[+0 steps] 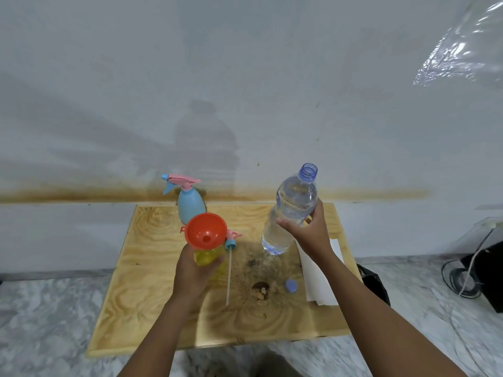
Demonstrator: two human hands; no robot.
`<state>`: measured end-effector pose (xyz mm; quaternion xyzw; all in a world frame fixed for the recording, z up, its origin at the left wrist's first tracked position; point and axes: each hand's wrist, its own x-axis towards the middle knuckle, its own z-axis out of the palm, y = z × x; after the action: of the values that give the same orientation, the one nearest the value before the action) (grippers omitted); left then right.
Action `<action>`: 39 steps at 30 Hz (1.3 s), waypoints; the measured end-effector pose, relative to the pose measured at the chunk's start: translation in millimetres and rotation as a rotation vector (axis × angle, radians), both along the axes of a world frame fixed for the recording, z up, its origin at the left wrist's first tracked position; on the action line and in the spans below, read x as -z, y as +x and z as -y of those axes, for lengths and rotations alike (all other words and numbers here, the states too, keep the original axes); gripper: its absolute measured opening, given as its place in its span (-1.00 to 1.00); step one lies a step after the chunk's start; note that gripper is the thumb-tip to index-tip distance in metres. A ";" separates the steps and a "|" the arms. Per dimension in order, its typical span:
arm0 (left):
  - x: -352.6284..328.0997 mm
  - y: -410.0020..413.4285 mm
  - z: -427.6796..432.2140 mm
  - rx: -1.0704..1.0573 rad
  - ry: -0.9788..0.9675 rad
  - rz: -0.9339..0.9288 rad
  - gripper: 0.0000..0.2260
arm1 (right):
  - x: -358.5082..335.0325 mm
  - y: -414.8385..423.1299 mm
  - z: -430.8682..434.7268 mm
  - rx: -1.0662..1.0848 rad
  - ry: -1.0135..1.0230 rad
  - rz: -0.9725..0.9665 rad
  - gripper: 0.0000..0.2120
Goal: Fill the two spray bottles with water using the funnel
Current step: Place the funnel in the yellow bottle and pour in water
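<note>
Now, all places go by the wooden board (152,303).

Left hand (192,273): over the board's middle, fingers wrapped tight round the yellow spray bottle (206,256). Palm side is hidden, only the back shows.

Yellow spray bottle: held up above the board, w/ no top on. Most of it is hidden by the hand & the funnel; only a bit of yellow shows.

Funnel (206,230): orange, sits in the yellow bottle's neck, wide end up. Its thin end is hidden inside.

Right hand (307,233): over the board's right part, closed round the water bottle (291,210) near its middle.

Water bottle: clear, no cap, tipped w/ its open mouth up & away, bottom end low over the board. Water inside; how full is hard to tell.

Blue cap (291,285): lies flat on the board's right part, near the front of the paper.

Blue spray bottle (190,206): stands at the board's back edge, pink & blue top on. Its bottom is hidden behind the funnel.

Spray top (233,238): pink & blue, lies on the board just right of the funnel, partly hidden by it. Its long white tube (229,276) points to the board's front.

White paper (319,278): at the board's right edge, partly under the right arm.

Dark stain (260,288): on the board, left of the cap. Can't tell what it is.
</note>
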<state>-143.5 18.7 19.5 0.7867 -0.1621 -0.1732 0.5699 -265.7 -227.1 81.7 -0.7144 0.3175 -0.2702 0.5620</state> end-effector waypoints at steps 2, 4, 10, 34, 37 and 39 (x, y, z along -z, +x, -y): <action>-6.7 -0.6 -2.7 0.002 -0.049 -0.005 -0.43 | 1.6 3.2 3.5 -0.012 -0.011 0.030 -0.09; -13.0 -0.7 -7.6 -0.005 -0.069 -0.027 -0.19 | 2.1 7.4 4.0 -0.002 -0.046 0.067 -0.08; -27.5 5.6 -20.4 -0.069 0.014 0.076 0.33 | -0.3 16.5 0.0 0.072 -0.111 0.160 -0.18; -46.2 6.6 -9.3 -0.072 0.049 0.185 -0.08 | -60.8 12.8 -26.1 -0.323 -0.135 0.176 -0.42; -48.2 6.4 -9.8 -0.069 0.050 0.191 -0.15 | -66.7 15.5 -32.1 -0.420 -0.103 0.114 -0.46; -49.0 6.6 -9.6 -0.072 0.045 0.187 -0.17 | -66.7 15.9 -36.3 -0.456 -0.083 0.089 -0.46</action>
<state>-137.0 28.3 68.5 0.8174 -0.1823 -0.0820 0.5403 -249.8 -190.8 148.4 -0.7776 0.1112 -0.1802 0.5921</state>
